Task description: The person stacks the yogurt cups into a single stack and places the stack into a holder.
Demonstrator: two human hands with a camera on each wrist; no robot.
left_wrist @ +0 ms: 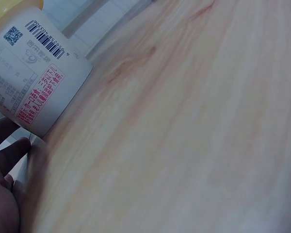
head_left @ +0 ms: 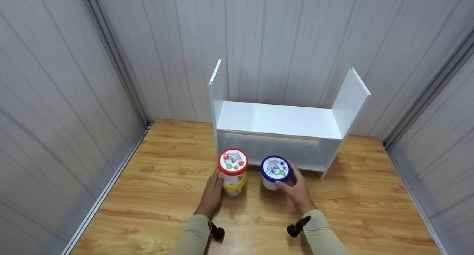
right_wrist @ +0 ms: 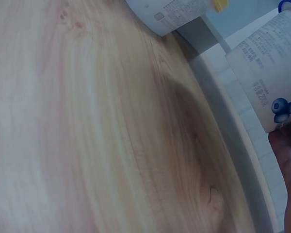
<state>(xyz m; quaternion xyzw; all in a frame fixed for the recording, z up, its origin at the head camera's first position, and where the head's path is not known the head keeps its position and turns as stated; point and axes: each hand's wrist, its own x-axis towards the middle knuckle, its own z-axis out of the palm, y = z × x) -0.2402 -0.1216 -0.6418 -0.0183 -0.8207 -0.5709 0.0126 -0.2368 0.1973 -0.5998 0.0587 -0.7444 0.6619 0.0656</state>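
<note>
On the wooden table stand two stacked white tubs: a red-lidded tub [head_left: 233,161] with strawberry pictures sits on a yellow-lidded tub [head_left: 232,192]. My left hand [head_left: 212,192] lies along the stack's left side, fingers fairly straight and touching it. Barcode and printed text show on the yellow-lidded tub [left_wrist: 36,73] in the left wrist view. To the right, my right hand [head_left: 297,190] grips a blue-lidded tub [head_left: 276,168] with blueberry pictures, thumb in front and fingers round its right side. The right wrist view shows this blue-lidded tub [right_wrist: 269,73] held above the table.
Behind the tubs stands a white shelf unit [head_left: 277,119] with two upright side panels and two levels. Pale panelled walls [head_left: 259,43] close off the back and both sides. The wooden tabletop [head_left: 170,162] spreads around the tubs.
</note>
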